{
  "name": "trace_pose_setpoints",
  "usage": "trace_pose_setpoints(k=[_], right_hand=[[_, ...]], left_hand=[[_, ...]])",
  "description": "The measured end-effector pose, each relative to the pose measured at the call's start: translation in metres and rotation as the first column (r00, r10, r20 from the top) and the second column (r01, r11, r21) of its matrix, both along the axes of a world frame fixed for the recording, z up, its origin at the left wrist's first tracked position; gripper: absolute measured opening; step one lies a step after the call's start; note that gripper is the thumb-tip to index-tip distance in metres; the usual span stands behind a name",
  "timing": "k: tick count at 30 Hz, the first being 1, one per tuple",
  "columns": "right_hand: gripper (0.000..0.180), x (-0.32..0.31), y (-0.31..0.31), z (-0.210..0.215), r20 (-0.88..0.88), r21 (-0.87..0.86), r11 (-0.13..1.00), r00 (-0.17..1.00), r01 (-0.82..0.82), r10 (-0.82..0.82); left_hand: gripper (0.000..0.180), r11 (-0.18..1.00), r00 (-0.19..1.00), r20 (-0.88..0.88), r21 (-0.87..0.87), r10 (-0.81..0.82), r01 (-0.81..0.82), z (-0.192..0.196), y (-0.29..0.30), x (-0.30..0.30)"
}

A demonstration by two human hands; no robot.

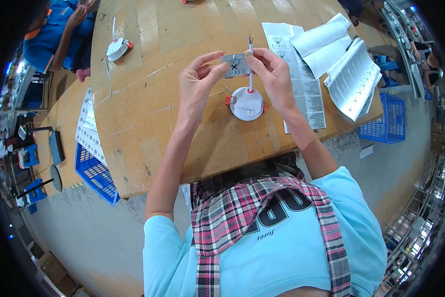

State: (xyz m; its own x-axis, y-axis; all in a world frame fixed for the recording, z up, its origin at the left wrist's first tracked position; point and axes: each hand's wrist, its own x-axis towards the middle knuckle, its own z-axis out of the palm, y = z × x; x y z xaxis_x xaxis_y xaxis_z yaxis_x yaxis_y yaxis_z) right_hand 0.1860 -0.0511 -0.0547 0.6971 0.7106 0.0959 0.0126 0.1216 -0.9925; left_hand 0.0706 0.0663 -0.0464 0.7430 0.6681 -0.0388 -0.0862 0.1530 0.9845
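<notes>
Between my two hands, over the table, is a small silver label (238,67) with black printed marks. My left hand (198,83) pinches its left end between thumb and fingers. At the other end, my right hand (273,78) grips the label's right edge, close against a white cable (251,81). That cable rises from a round white downlight (247,106) lying on the table just below my hands, red clips at its sides. Bare wire ends show at the cable's top. Whether my right fingers also hold the cable, I cannot tell.
Printed label sheets (309,99) and a stack of them (352,81) lie at the table's right. Another downlight (117,49) sits at the far left. Blue crates stand beside the table, left (95,173) and right (391,119). A person in blue (59,37) is at the upper left.
</notes>
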Motion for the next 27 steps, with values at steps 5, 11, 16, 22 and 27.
trace_pose_setpoints(k=[5, 11, 16, 22, 27], right_hand=[[0.023, 0.007, -0.003, -0.008, 0.011, -0.08, 0.995, 0.998, -0.066, 0.068], [0.017, 0.019, -0.008, -0.006, -0.019, -0.132, 0.986, 0.995, -0.103, 0.101], [0.02, 0.01, -0.001, -0.011, -0.032, -0.072, 0.997, 0.999, -0.041, 0.038], [0.024, 0.007, 0.001, -0.006, 0.021, -0.079, 0.995, 0.998, -0.055, 0.057], [0.028, 0.012, 0.008, -0.009, 0.005, -0.058, 0.998, 0.999, -0.035, 0.035]], left_hand=[[0.016, 0.984, 0.98, -0.091, 0.014, -0.177, 0.179, -0.014, 0.003, -0.007], [0.018, 0.962, 0.963, -0.042, -0.066, -0.268, 0.265, -0.017, 0.011, -0.004], [0.019, 0.992, 0.99, -0.065, -0.046, -0.123, 0.12, -0.014, 0.006, -0.002], [0.017, 0.968, 0.966, -0.06, -0.041, -0.25, 0.247, -0.026, 0.016, -0.002], [0.017, 0.964, 0.964, -0.035, -0.017, -0.265, 0.265, -0.021, 0.02, 0.0]])
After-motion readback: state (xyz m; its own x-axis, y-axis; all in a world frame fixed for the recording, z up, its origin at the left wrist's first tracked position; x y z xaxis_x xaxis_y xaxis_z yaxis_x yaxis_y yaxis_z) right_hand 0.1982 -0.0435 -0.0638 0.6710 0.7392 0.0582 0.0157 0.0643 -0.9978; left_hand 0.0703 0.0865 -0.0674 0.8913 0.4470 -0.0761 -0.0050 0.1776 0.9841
